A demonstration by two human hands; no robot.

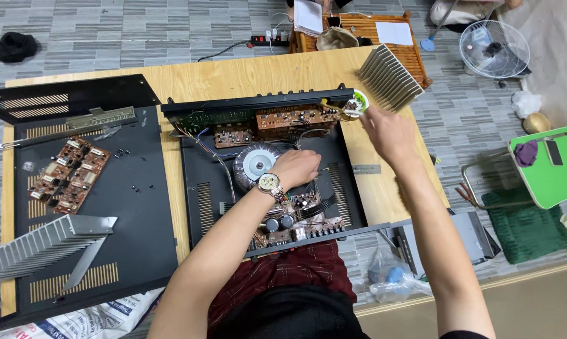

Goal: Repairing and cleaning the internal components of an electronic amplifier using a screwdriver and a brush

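Mid-teardown, I'd say: left hand (pixel 294 168) rested w/ fingers curled on the wiring inside the open amp case (pixel 268 182) on the tabletop, right hand (pixel 387 130) gripped the finned heat sink (pixel 389 77) just past its far-right corner; next probably needs setting it clear.

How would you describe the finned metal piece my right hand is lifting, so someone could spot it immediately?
Start at the open black amplifier chassis on the wooden table. Above its far right corner, the right hand holds up a silver heat sink with parallel fins. A similar one lies on the black cover at the left; this one is raised.
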